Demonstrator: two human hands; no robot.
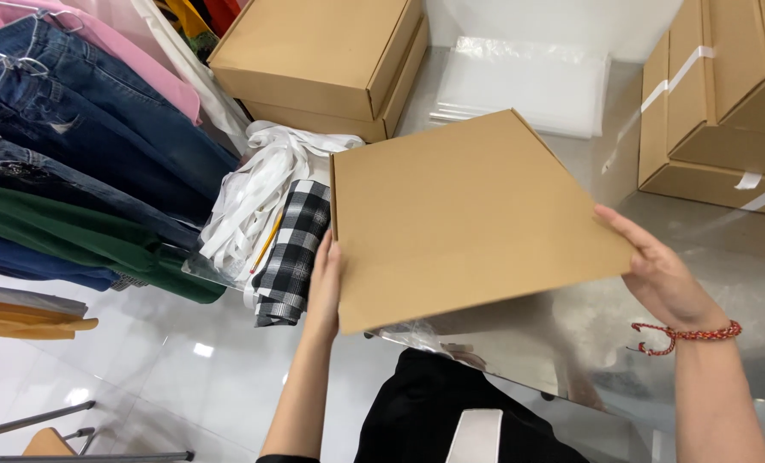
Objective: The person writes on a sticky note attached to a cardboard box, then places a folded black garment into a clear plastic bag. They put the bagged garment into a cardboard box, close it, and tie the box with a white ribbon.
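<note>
Currently left hand [322,287] and right hand [661,279] grip flat cardboard box [468,214] by edges, fingers holding it; tilted, could slip onto desk [742,249]

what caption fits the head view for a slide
Both hands, left hand and right hand, hold a flat brown cardboard box above a glass table.

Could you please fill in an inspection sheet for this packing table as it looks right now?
Surface: glossy table, reflective.
Job's things: flat brown cardboard box, closed, held at both sides.
Clutter: stacked boxes, clear bags, checked cloth, white straps.
Grippers: left hand and right hand grip the box edges.
Cables: nothing seen.
Surroundings: hanging clothes, taped cartons.
</note>
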